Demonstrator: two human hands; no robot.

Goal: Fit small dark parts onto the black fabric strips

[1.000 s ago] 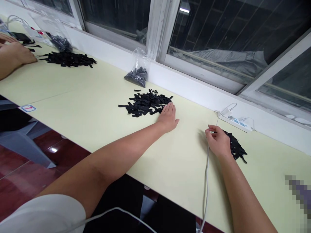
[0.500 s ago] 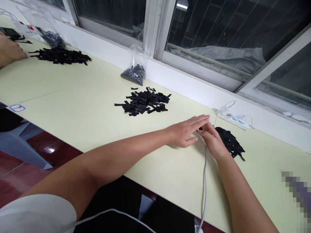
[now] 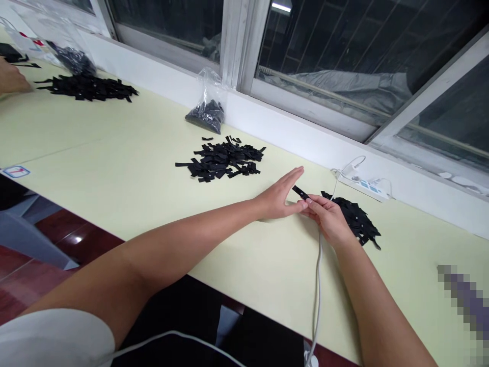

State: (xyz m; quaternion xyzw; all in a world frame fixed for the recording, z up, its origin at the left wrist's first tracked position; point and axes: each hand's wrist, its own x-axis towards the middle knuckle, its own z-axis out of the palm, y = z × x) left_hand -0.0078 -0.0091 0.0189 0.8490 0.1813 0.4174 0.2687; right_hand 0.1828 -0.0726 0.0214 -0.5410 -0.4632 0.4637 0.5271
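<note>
My left hand (image 3: 280,196) and my right hand (image 3: 324,219) meet on the pale yellow table (image 3: 114,173). Between their fingertips is one small black strip (image 3: 300,192), pinched by my right hand and touched by my left thumb and fingers. Just right of my right hand lies a small pile of black strips (image 3: 353,216). A larger loose pile of black strips (image 3: 219,160) lies to the left of my left hand, apart from it.
A clear bag of dark parts (image 3: 208,109) leans against the window sill. A white power strip (image 3: 362,184) and a white cable (image 3: 317,285) run past my right wrist. Far left, another person's hand (image 3: 11,81) rests by another black pile (image 3: 86,87).
My left hand left the large pile and swept right to meet my right hand. My right hand drew one black strip from the small pile, and both hands now touch it.
</note>
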